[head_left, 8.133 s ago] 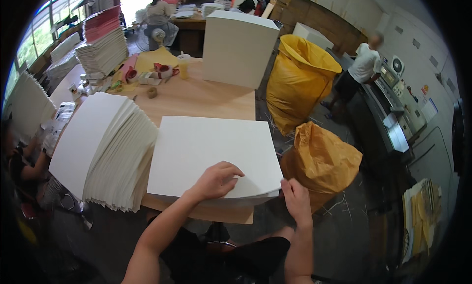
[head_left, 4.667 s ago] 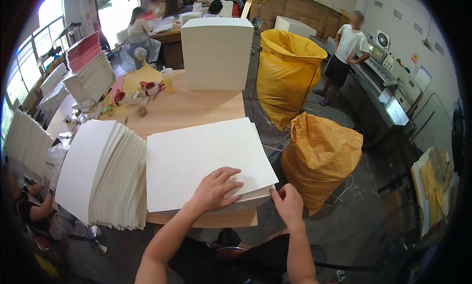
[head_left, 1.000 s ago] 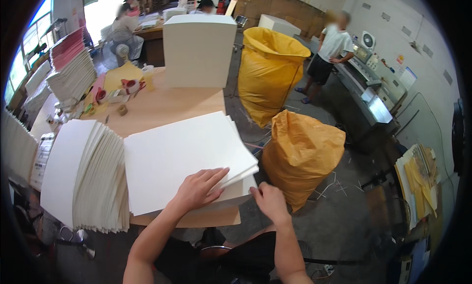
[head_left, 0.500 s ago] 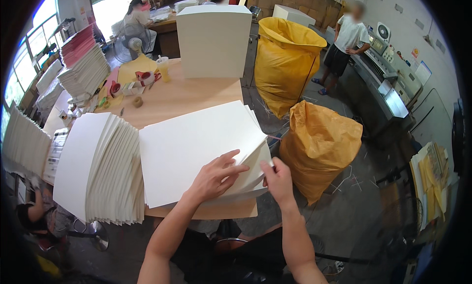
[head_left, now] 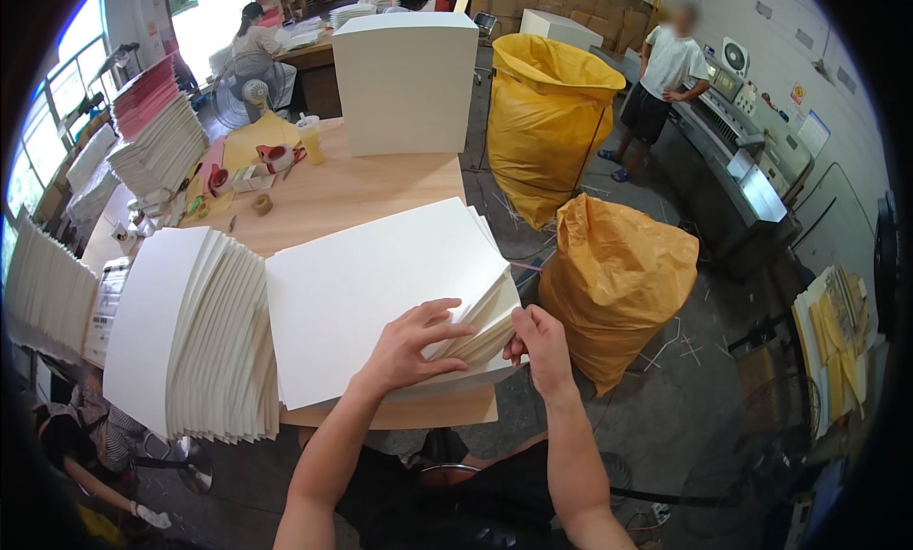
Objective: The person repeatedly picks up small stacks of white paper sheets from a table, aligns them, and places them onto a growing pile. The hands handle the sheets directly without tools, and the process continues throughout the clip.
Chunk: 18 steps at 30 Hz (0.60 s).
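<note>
A thick stack of large white paper sheets [head_left: 380,293] lies in front of me on the table. Its near right corner is lifted, and the sheet edges fan out there. My left hand [head_left: 411,345] rests on the top sheet beside the fanned edges, its fingers spread and thumb apart. At that corner my right hand [head_left: 540,348] is closed, pinching the edges of some paper sheets between thumb and fingers. How many sheets it grips is hidden. Just left of the stack, a second pile of white sheets [head_left: 157,331] leans with its edges stepped.
A tall white paper block [head_left: 404,88] stands at the table's far edge. Tape rolls [head_left: 262,205] and a drink cup [head_left: 311,138] sit far left. Two yellow sacks [head_left: 547,122] [head_left: 613,284] stand right of the table. A person [head_left: 666,84] stands by a machine [head_left: 747,160].
More sheet edges now fan apart at the corner. My left thumb has spread away from its fingers, and my right hand has curled in slightly. A co-worker's gloved hand now shows at lower left.
</note>
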Each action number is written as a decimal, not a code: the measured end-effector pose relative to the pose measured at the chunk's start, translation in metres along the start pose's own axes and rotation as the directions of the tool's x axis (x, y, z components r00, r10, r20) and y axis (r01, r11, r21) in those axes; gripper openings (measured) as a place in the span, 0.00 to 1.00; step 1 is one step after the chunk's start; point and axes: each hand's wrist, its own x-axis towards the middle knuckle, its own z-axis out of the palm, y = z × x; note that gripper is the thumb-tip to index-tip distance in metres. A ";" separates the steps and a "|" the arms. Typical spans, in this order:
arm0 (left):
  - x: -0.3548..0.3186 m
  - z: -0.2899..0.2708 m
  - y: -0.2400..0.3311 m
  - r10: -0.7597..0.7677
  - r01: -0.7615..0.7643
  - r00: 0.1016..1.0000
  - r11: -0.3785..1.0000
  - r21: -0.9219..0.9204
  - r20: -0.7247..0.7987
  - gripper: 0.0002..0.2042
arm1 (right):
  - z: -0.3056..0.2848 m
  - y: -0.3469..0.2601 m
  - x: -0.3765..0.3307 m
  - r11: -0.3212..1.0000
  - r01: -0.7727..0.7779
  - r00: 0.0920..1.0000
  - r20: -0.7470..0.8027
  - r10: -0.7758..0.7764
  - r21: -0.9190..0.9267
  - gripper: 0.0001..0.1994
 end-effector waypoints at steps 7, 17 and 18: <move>0.001 0.004 0.005 0.029 -0.026 0.999 0.992 0.122 -0.028 0.19 | 0.003 0.003 0.005 1.000 -0.024 0.999 -0.034 0.024 0.008 0.18; 0.001 0.003 -0.002 0.111 -0.108 0.993 0.992 0.067 -0.042 0.25 | 0.001 0.006 0.007 0.991 -0.043 0.999 0.012 0.042 0.130 0.18; 0.001 0.003 -0.002 0.112 -0.110 0.993 0.993 0.046 -0.044 0.23 | 0.001 0.007 0.006 0.991 -0.026 1.000 0.008 0.025 0.132 0.18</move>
